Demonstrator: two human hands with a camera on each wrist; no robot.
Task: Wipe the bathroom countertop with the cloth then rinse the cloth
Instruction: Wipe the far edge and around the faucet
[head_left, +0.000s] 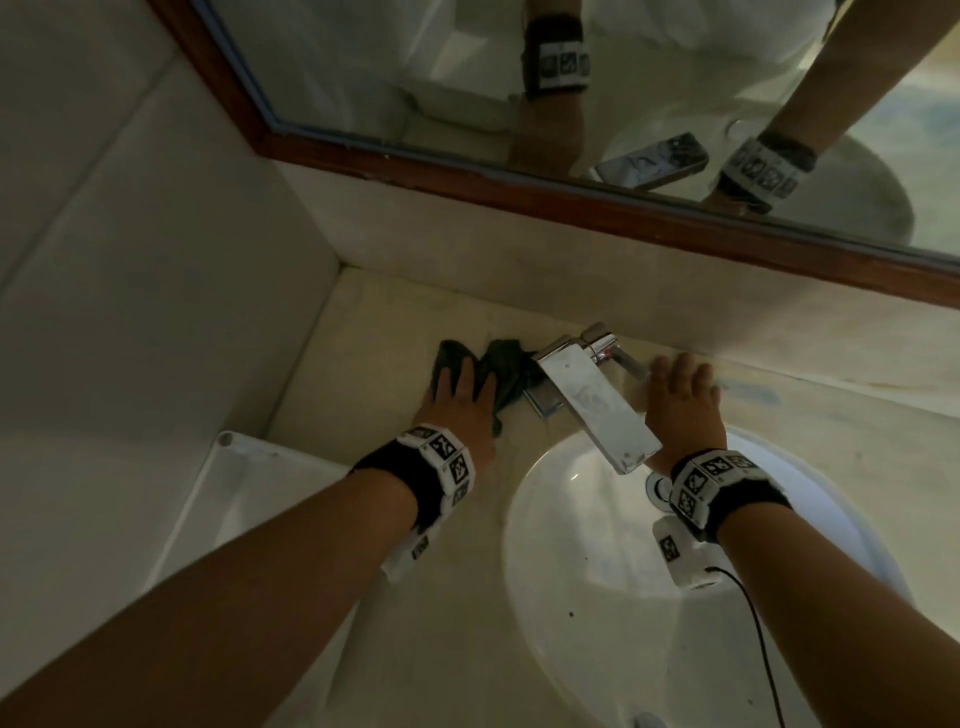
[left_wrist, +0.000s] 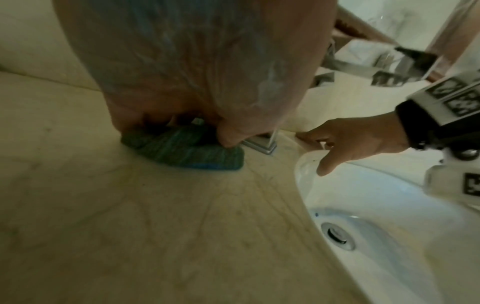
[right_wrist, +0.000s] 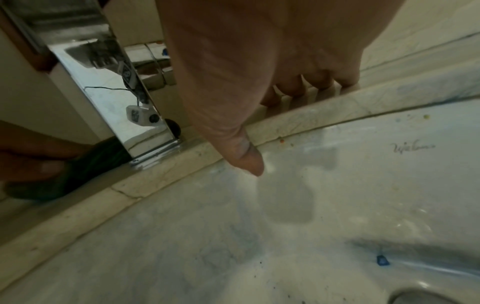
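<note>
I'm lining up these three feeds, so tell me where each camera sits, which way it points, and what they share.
Head: worn on the head, looking down at the countertop; both forearms, left hand on the cloth, right hand beside the faucet.
Left wrist: under the left hand, facing along the counter at the cloth and sink.
Right wrist: under the right hand, facing the sink rim.
Shared: all three show the cloth, faucet and sink.
</note>
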